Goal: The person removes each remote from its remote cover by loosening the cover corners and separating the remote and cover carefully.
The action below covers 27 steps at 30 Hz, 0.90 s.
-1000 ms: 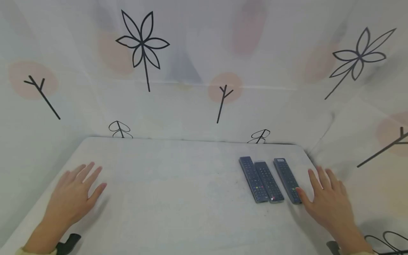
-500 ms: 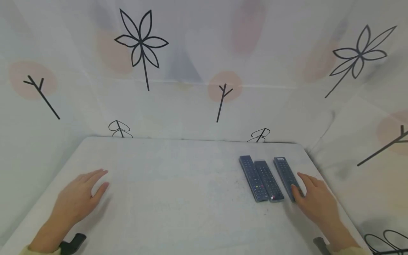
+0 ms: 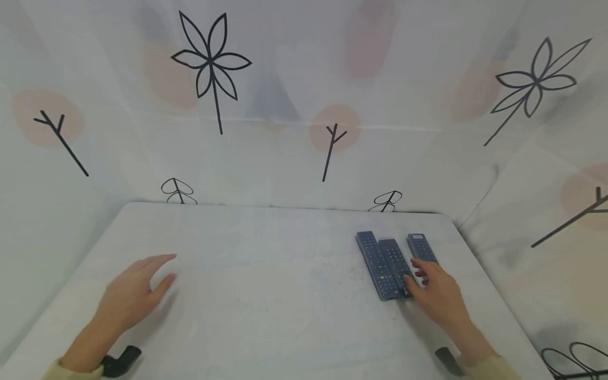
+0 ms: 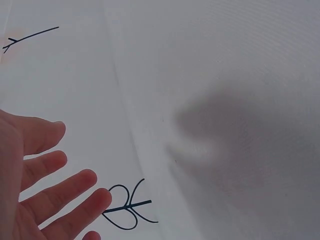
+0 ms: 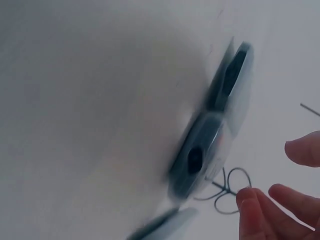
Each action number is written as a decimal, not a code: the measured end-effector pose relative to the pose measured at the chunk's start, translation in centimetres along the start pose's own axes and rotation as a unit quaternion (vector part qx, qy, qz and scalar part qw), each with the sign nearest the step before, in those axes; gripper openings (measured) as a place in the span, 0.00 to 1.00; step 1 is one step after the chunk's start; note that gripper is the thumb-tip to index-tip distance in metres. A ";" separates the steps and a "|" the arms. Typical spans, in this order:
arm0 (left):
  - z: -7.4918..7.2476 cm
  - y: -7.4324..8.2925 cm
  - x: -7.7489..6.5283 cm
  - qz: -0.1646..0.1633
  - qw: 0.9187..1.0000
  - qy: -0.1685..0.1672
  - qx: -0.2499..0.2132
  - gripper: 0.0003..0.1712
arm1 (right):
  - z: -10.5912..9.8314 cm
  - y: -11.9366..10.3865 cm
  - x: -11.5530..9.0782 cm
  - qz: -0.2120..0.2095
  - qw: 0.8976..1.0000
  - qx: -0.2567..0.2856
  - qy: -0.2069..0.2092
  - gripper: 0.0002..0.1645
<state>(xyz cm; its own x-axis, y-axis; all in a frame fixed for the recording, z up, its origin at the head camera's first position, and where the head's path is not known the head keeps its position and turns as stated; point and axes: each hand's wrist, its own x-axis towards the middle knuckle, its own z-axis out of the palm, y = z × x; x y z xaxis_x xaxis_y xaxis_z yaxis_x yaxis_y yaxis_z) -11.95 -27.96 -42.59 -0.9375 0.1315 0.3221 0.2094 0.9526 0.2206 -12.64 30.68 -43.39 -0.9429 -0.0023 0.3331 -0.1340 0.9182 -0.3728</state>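
Three dark remote controls lie side by side on the right of the white table. The left remote and the middle remote lie close together; the right remote sits a little apart. My right hand hovers over the middle and right remotes, its fingers loosely bent and holding nothing, and hides the lower part of the right one. In the right wrist view, blurred remotes appear to the left of the fingers. My left hand is over the table's left side, fingers spread with nothing in them.
A white table spans the front. Behind it and at both sides hangs a pale cloth with printed leaves and twigs, meeting the table's back edge. Each wrist wears a dark strap mount.
My right hand has moved left from beside the right remote to over the middle and right ones, its fingers bending. My left hand has drifted rightward with its fingers closer together. The remotes stay put.
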 end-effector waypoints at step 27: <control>1.7 2.1 0.2 0.017 0.999 -0.017 -0.048 0.24 | 3.1 -3.7 1.7 0.077 0.985 0.009 -0.156 0.38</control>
<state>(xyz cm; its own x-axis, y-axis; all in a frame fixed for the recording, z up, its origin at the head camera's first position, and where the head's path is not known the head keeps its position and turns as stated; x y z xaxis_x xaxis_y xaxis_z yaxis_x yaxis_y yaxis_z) -12.18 -25.41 -43.63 -0.9383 0.1740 0.2989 0.2648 0.9173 0.2972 -14.66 26.03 -44.13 -0.9999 0.0121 -0.0090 0.0147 0.9096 -0.4151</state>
